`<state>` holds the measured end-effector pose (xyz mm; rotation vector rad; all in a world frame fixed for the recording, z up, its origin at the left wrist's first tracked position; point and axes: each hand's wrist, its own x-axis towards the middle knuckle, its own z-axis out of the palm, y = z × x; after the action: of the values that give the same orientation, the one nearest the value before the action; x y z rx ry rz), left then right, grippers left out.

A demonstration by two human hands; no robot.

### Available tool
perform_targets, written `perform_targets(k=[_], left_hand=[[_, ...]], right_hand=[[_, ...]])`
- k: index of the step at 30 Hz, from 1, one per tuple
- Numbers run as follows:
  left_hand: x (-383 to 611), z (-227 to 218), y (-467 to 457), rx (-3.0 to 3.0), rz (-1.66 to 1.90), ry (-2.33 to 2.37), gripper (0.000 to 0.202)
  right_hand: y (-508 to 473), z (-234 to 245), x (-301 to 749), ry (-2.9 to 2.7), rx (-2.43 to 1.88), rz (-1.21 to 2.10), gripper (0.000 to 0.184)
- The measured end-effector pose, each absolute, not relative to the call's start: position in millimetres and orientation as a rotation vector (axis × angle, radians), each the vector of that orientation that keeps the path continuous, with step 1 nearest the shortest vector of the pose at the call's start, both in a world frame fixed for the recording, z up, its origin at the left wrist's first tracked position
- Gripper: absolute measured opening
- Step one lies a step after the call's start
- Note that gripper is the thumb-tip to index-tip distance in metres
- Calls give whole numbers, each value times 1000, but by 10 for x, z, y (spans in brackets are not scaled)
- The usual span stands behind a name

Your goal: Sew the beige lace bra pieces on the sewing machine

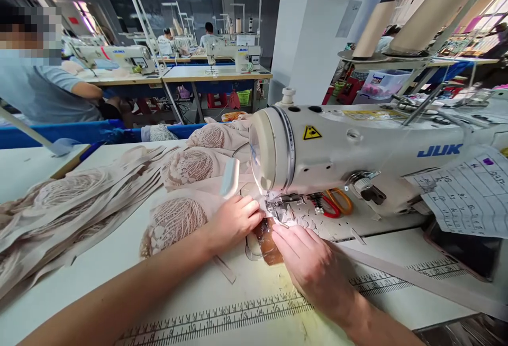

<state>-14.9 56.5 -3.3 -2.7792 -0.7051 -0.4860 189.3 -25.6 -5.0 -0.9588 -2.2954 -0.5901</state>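
1. At the sewing machine: left hand half-curled at lace bra's edge, hold unclear.
2. Right hand pinched, seemingly on beige strip.
3. Risk (I wince): fingers drifting under presser foot.

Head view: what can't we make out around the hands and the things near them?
All in the head view:
Under the left hand: covered by its palm and fingers.
Pale strip: partly hidden behind the right hand; cut off by the right edge.
Paper sheet: most writing too small, blurred.
Dark slab: partly under the paper.
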Motion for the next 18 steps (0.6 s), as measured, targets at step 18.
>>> perform_targets(k=[18], left_hand=[[-332, 334, -47, -2702, -499, -1140, 25]], right_hand=[[-263, -71, 1975, -2325, -925, -561, 30]])
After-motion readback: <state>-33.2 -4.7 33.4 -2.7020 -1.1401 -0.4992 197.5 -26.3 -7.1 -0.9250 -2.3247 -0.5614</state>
